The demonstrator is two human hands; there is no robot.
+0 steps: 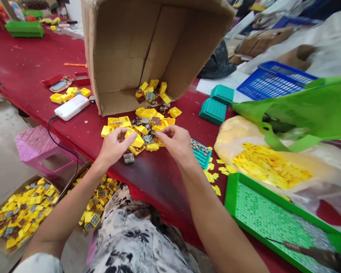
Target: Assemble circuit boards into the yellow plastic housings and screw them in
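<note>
Inspection from my own position, left to right. At 8 o'clock, on the floor, a cardboard tray [19, 189] holds yellow plastic parts [22, 212] with metal inserts; a second tray [74, 182] with the same parts sits at 7 o'clock. A pink plastic stool [42, 149] stands at 9 o'clock. On the red table covering [25, 57], a white power bank [72, 107] with a black cable [51, 131] lies at 10 o'clock. A cardboard box [130, 49] lies tipped on its side at 12 o'clock, mouth toward me, with more parts inside and a loose pile [142, 121] before it.

My left hand [115, 146] is half closed, fingertips at a yellow part; my right hand [176, 143] is curled, fingers at the pile's near edge. I cannot tell whether either grips anything.

A studded teal piece [201, 152] lies just beside my right hand. Two teal trays [213, 112] sit at 1 o'clock, a blue plastic basket [272, 81] at 2 o'clock, a green bag [301, 113] at 3 o'clock, and a green mesh tray [261, 216] at 4 o'clock.
</note>
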